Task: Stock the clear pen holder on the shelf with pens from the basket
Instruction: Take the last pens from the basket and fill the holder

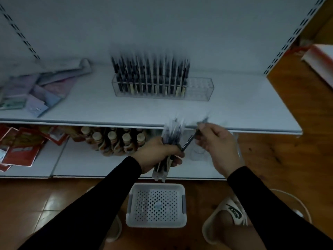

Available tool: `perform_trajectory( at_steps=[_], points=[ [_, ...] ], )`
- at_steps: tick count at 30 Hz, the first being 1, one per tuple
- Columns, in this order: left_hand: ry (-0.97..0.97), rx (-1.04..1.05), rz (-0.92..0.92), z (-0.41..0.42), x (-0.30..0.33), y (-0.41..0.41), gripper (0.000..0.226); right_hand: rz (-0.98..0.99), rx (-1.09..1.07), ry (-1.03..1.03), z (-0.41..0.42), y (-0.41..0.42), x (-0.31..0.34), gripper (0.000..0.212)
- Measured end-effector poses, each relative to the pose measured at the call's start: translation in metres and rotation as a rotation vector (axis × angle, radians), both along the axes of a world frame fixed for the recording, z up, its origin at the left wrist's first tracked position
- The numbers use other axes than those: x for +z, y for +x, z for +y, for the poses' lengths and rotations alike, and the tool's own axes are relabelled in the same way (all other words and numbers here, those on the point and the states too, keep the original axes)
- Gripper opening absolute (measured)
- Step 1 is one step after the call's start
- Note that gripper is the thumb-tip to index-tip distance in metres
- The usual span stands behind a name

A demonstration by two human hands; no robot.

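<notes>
The pen holder (163, 87) stands on the shelf (243, 112), behind the fingers (177, 153); the basket (156, 205) sits on the floor below them, a pen bundle (172, 134) among them.

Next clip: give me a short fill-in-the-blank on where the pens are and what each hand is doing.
1. The left hand grips a ____ of pens.
2. The right hand pinches a ____ pen.
3. The white basket on the floor holds ____ pens.
4. The clear pen holder's open slots are at its ____ end.

Missing words: bundle; single; no; right
</notes>
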State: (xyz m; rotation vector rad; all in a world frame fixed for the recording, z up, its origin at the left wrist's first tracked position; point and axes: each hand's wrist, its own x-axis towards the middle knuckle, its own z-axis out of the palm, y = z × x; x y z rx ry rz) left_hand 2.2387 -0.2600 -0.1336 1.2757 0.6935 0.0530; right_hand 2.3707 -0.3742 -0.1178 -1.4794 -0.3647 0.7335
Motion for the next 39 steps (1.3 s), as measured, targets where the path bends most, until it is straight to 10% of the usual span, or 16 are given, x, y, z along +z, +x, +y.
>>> perform_trajectory(
  at_steps=[14, 39],
  points=[
    [-0.095, 0.488, -0.253, 0.043, 0.038, 0.02, 0.017, -0.556, -0.078, 0.092, 0.077, 0.094, 0.088, 0.01],
    [-0.096, 0.485, -0.274, 0.054, 0.037, 0.03, 0.016, -1.023, 0.064, -0.291, 0.138, 0.118, 0.061, 0.019]
  ],
)
